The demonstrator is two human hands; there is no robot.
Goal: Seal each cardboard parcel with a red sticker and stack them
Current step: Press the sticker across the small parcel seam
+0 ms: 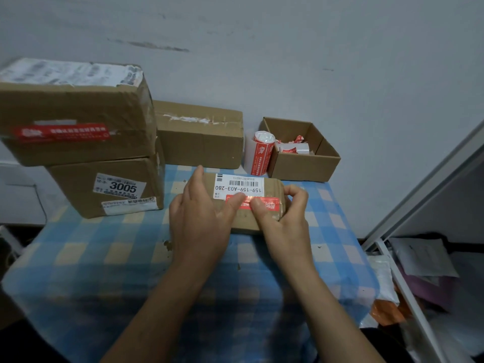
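The parcel [246, 205] lies flat, long axis running left-right.

The left hand [199, 218] hides one end of the small parcel [272, 186]; with the right hand [284, 218] it covers the red sticker [269, 204] in the middle. The top box label [70, 73] is too blurred to read.

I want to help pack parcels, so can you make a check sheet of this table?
Surface: table in blue checked cloth.
Job's things: small parcel, red sticker across it; two stacked boxes, top one stickered; sticker roll.
Clutter: open box of sticker scraps; third box behind.
Hands: left hand presses the sticker; right hand curls round the parcel's end.
Cables: perhaps one thin wire, far left.
Surroundings: grey wall; shelf of bags, right.
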